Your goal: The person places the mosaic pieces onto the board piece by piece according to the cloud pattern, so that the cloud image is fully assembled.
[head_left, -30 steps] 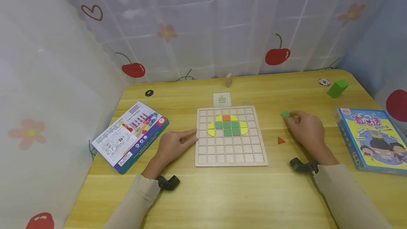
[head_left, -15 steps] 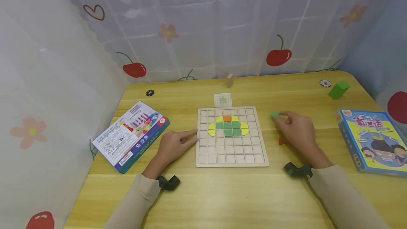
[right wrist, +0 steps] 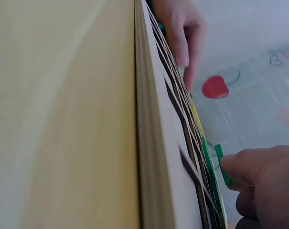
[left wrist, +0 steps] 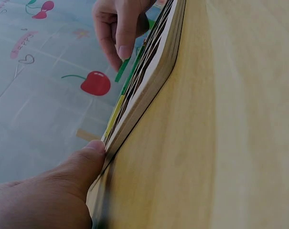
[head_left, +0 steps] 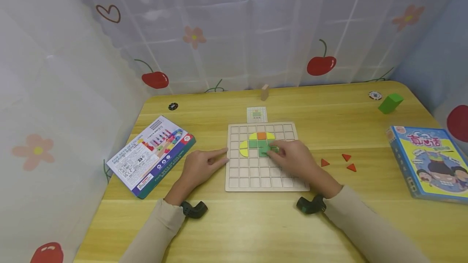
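Observation:
My right hand (head_left: 292, 155) is over the wooden grid board (head_left: 252, 182), pinching a green square tile (right wrist: 219, 151) between thumb and fingers. In the left wrist view that tile (left wrist: 120, 72) is tilted just off the board's face. Yellow rounded pieces (head_left: 243, 149), green squares (head_left: 253, 144) and one orange square (head_left: 261, 135) lie in the grid; the right hand hides some on the right side. My left hand (head_left: 199, 167) touches the board's left edge with thumb and forefinger extended and apart. Three red triangles (head_left: 325, 162) lie right of the board.
Behind the board lies a pattern card (head_left: 256, 114), with a small wooden block (head_left: 265, 92) beyond. A bead-game box (head_left: 150, 155) is at left; a blue-yellow box (head_left: 431, 161), green block (head_left: 390, 103) and white chip (head_left: 375, 95) at right. A black chip (head_left: 173, 106) lies back left.
My right hand has carried the green tile leftward from the table onto the area above the board, uncovering the red triangles. The left hand has stayed at the board's edge.

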Motion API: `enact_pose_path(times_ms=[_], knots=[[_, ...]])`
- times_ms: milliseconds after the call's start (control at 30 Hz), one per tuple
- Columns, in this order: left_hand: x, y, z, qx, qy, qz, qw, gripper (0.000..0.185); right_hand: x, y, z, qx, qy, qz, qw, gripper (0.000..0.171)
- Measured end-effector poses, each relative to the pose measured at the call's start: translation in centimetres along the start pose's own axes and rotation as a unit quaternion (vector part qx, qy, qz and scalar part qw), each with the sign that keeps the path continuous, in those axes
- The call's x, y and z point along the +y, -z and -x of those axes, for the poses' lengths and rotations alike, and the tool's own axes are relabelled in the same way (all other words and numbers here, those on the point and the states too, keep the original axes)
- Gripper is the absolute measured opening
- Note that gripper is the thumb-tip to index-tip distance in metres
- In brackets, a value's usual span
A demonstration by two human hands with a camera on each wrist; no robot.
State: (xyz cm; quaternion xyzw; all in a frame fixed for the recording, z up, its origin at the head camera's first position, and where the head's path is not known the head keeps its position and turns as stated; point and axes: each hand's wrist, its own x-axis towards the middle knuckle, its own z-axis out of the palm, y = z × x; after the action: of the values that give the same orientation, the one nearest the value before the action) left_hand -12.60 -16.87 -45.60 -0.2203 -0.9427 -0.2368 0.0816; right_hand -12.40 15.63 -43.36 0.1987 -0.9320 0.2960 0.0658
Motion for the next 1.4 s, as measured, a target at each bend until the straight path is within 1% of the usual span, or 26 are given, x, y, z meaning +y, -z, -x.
enact_pose_path(times_ms=[67,133,233,333,667,900,1000,1133,1267,1333,1400], knots=[[0.1,0.0,0.0,0.001,-0.001,0.0,1.0,0.038,-0.6,-0.6,-0.3,-0.011,0.016,0.0,1.0,0.03],[0.1,0.0,0.0,0.002,-0.003,0.0,1.0,0.038,-1.1,-1.1,-0.5,-0.019,0.021,-0.003,1.0,0.029],[0.2,0.0,0.0,0.004,-0.003,0.001,1.0,0.037,-1.8,-1.4,-0.7,-0.031,0.016,-0.009,0.999,0.03],[0.2,0.1,0.0,0.004,0.0,0.002,1.0,0.037,-2.2,-1.7,-0.8,-0.032,0.01,-0.01,0.999,0.031],[0.2,0.1,0.1,0.007,-0.006,-0.001,1.0,0.037,-2.2,-2.9,-0.6,0.012,0.03,0.019,0.999,0.028],[0.2,0.0,0.0,0.007,-0.006,-0.001,1.0,0.037,-1.9,-2.9,-0.2,0.029,0.046,0.014,0.998,0.023],[0.2,0.0,0.1,0.011,-0.01,-0.002,0.9999,0.036,-1.4,-2.6,0.4,0.041,0.057,-0.005,0.998,0.022],[0.1,0.0,0.1,0.011,-0.01,-0.004,0.9999,0.037,-0.3,-1.6,2.0,0.079,0.067,-0.022,0.994,0.024],[0.1,0.0,0.1,0.007,-0.007,-0.003,0.9999,0.037,1.2,-0.2,4.0,0.132,0.068,-0.01,0.989,0.025],[0.1,0.0,0.0,0.005,-0.006,-0.002,1.0,0.037,2.0,0.6,5.0,0.149,0.059,0.006,0.987,0.026],[0.1,0.0,0.1,0.004,-0.005,-0.001,1.0,0.038,2.8,1.6,6.0,0.157,0.042,0.019,0.987,0.028]])
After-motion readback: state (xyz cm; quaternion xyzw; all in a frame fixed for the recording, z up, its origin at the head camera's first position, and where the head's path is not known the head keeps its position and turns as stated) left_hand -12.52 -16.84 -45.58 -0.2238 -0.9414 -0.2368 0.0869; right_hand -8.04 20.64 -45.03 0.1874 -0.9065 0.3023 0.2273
